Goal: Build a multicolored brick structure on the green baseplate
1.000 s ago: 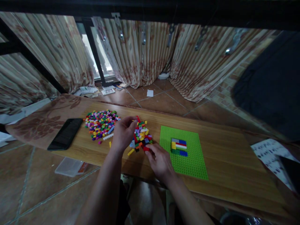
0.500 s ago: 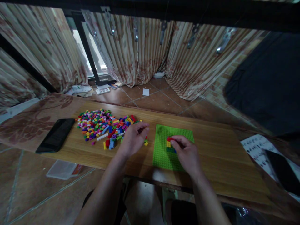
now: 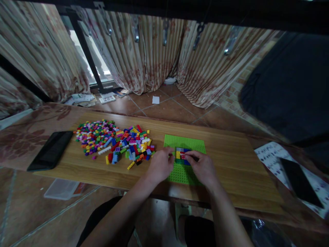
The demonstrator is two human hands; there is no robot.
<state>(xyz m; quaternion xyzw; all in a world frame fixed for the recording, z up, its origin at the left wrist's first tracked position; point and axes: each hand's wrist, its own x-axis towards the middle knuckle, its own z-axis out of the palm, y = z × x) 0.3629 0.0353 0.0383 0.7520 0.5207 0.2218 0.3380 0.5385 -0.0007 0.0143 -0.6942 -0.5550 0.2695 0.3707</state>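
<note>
A bright green baseplate (image 3: 194, 145) lies on the wooden board (image 3: 231, 164). A small block of red, yellow, blue and white bricks (image 3: 180, 153) sits on it. My right hand (image 3: 203, 167) rests on the plate, its fingers pinched on a red brick (image 3: 183, 156) at the block. My left hand (image 3: 161, 164) lies curled on the plate's left edge, fingertips touching the plate beside the block. A spread of loose coloured bricks (image 3: 113, 140) covers the board to the left of both hands.
A black phone (image 3: 50, 150) lies at the board's left end. Another dark device (image 3: 298, 181) rests on printed paper (image 3: 272, 154) at the right. Below are tiled floor, a clear plastic box (image 3: 61, 189), scattered papers (image 3: 84, 98) and curtains (image 3: 144, 51) behind.
My right hand carried a red brick from the loose pile over to the block on the green plate. My left hand left the pile and came to the plate's left edge.
</note>
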